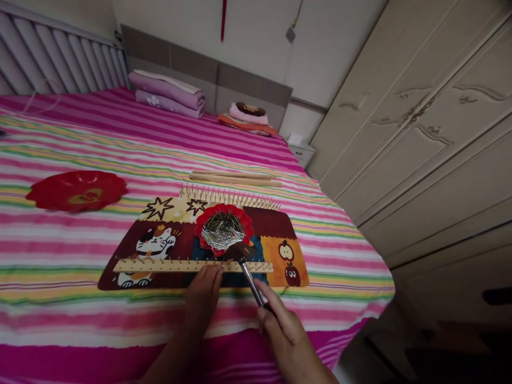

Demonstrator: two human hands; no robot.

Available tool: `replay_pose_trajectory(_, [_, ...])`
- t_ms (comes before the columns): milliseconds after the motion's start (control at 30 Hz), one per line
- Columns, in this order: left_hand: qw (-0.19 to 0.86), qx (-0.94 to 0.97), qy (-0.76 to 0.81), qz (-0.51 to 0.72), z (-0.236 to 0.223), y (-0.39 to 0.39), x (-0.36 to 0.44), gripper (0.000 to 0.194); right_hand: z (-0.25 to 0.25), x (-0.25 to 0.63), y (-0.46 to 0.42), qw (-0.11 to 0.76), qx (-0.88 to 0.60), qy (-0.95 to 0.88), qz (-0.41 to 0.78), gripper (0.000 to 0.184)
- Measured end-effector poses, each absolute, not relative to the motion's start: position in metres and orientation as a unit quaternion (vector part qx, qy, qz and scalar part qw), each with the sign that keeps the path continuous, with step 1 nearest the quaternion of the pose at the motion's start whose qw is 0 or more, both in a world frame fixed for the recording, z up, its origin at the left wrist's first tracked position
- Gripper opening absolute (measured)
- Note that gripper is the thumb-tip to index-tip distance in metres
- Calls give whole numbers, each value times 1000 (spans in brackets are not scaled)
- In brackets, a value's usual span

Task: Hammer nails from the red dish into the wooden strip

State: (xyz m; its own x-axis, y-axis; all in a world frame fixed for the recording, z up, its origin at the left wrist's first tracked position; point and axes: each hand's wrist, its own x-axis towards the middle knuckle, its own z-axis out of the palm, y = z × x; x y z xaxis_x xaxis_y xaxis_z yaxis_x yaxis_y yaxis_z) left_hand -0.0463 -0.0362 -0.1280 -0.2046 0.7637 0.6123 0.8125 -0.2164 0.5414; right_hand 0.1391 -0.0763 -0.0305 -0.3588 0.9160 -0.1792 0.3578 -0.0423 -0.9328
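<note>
My right hand [286,325] is wrapped round the handle of a hammer [252,284]. Its dark head is over the right half of a narrow wooden strip [160,265], which lies crosswise on a patterned mat [280,229]. Nails stand along this strip, several of them leaning. At the strip's near edge, left of the hammer, are the closed fingers of my left hand [204,293]; whatever is between them is too small to make out. Just beyond the hammer head sits a scalloped red dish [201,216] heaped with loose nails [223,229].
Behind the dish lies another strip [232,197] bristling with nails, and past it some bare wooden strips [236,178]. A larger red dish [76,191] rests on the striped bedspread [64,266] at left. Folded bedding [168,93] is by the headboard; a wardrobe [420,128] stands right.
</note>
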Motion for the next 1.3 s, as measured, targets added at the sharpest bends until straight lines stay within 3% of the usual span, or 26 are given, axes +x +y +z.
replay_pose_trajectory(133, [30, -639, -635, -433, -129, -37, -46, 21, -25, 138, -75, 235, -499, -623, 555, 46])
replay_pose_trajectory(400, [15, -638, -620, -457, -133, -35, -47, 15, -31, 166, -97, 248, -543, -577, 558, 52])
replay_pose_trajectory(533, [-9, -629, -620, -470, -132, -37, -47, 15, -64, 187, -112, 257, -548, -553, 572, 51])
replay_pose_trajectory(700, [-7, -613, -634, -472, -107, -39, -64, 20, -121, 202, -125, 266, -561, -420, 662, 69])
replay_pose_trajectory(833, [24, -647, -656, -387, -66, -11, -85, 20, -141, 204, -125, 275, -567, -330, 703, 77])
replay_pose_trajectory(1100, [-58, -705, -707, 21, -27, 56, -80, 20, -142, 205, -122, 283, -555, -298, 723, 75])
replay_pose_trajectory(1300, [-68, -711, -699, 45, -26, 58, -81, 26, -145, 206, -120, 288, -555, -288, 725, 73])
